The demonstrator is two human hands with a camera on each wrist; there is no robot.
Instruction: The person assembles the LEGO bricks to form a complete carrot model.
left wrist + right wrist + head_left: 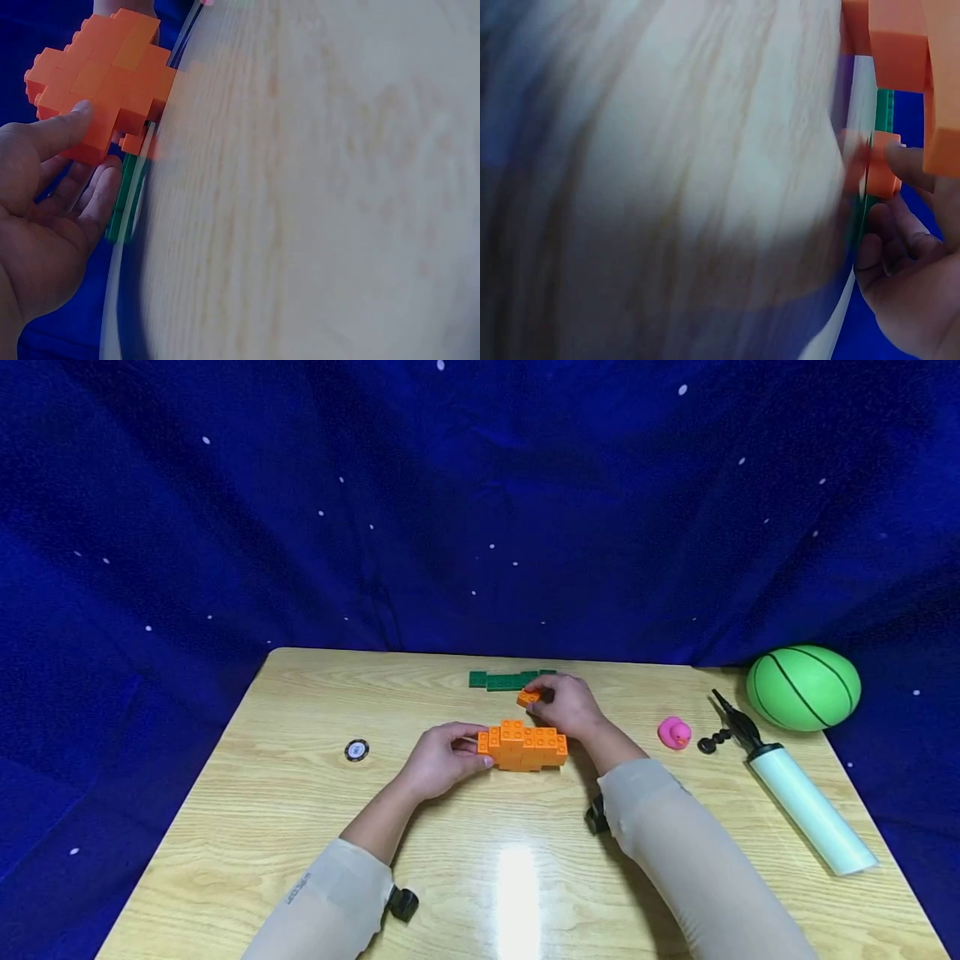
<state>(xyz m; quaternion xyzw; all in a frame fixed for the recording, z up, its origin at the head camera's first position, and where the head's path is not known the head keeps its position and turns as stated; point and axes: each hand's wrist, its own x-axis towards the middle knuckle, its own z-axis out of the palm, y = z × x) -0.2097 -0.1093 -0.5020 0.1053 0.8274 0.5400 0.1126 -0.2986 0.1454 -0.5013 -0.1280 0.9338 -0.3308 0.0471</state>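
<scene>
My left hand [441, 762] grips the left end of a stepped orange block build [517, 745], thumb on the near face. Its flat, jointed side faces the camera in the left wrist view, with the thumb pressed on it. Beyond the build, my right hand [567, 703] pinches a small orange toy brick [527, 698] with two studs' width visible. The same small brick [883, 163] appears between thumb and fingers in the right wrist view. Just behind it lies a row of green toy bricks [506, 682], partly covered by the right hand.
A black-and-white poker chip [357, 750] lies on the wooden table [300, 827] to the left. On the right are a pink rubber duck [674, 732], a small black piece [708, 744], a hand pump [810, 806] and a green ball [804, 688]. A blue curtain hangs behind.
</scene>
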